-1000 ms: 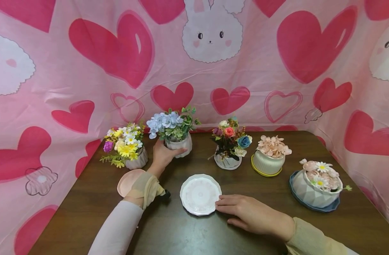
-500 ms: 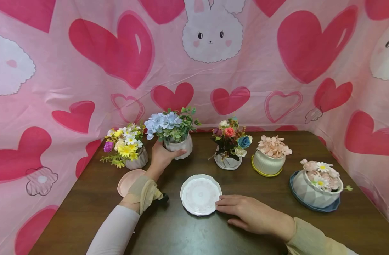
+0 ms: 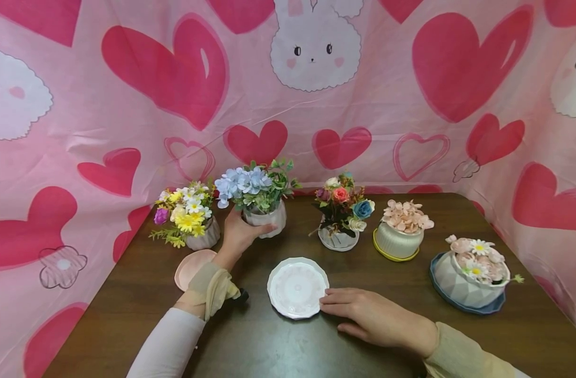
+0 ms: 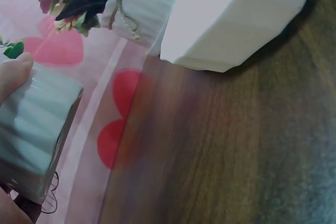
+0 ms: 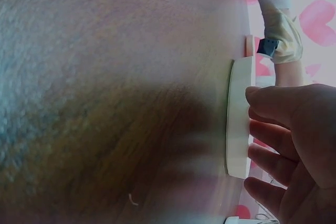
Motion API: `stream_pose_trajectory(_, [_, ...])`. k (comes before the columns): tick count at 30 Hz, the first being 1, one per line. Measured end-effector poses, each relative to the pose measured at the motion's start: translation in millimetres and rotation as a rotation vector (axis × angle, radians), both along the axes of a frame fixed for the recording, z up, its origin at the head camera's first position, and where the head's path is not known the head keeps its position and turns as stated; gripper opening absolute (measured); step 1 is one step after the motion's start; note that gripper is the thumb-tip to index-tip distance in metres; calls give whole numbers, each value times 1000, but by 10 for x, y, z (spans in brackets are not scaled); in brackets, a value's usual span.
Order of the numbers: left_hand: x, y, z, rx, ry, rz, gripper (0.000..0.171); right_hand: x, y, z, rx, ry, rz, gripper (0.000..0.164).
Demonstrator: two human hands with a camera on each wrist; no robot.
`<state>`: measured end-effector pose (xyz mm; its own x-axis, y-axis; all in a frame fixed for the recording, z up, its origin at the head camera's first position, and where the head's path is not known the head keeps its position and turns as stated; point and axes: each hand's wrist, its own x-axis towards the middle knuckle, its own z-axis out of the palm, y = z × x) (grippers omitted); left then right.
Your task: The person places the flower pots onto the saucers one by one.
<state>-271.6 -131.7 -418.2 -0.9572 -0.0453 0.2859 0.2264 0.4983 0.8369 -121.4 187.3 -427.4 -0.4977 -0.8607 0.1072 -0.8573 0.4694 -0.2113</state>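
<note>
My left hand (image 3: 241, 233) grips a whitish ribbed flower pot (image 3: 268, 219), thumb across its near side. Blue hydrangea-like flowers (image 3: 243, 184) and green leaves fill it. In the left wrist view the pot (image 4: 37, 119) is tilted, its base showing apart from the table. A white scalloped saucer (image 3: 297, 289) lies mid-table, nearer to me than that pot. At its right edge rest the fingertips of my right hand (image 3: 375, 317), fingers fairly straight. The right wrist view has these fingers along the saucer's side (image 5: 239, 119).
A pink saucer (image 3: 189, 270) lies partly behind my left wrist. Left of the held pot stands a pot of yellow and white flowers (image 3: 203, 239). To the right, several potted flowers sit on saucers: mixed roses (image 3: 341, 197), peach blooms (image 3: 406, 218), and daisies in a faceted pot (image 3: 467, 283).
My left hand and the blue-flowered pot have come very slightly nearer to me. The right hand and the saucer have stayed put.
</note>
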Motion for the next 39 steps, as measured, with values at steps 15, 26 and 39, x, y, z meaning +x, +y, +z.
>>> stream_pose_trajectory(15, [117, -54, 33, 20, -1, -34, 99, 13, -5, 19, 10, -39, -14, 45])
stream_pose_trajectory(26, [182, -88, 69, -42, 26, -45, 99, 4, 4, 4, -2, 1, 2, 45])
stream_pose_trajectory(39, [212, -90, 90, -48, 46, -69, 100, 4, 2, 16, 6, -15, 1, 45])
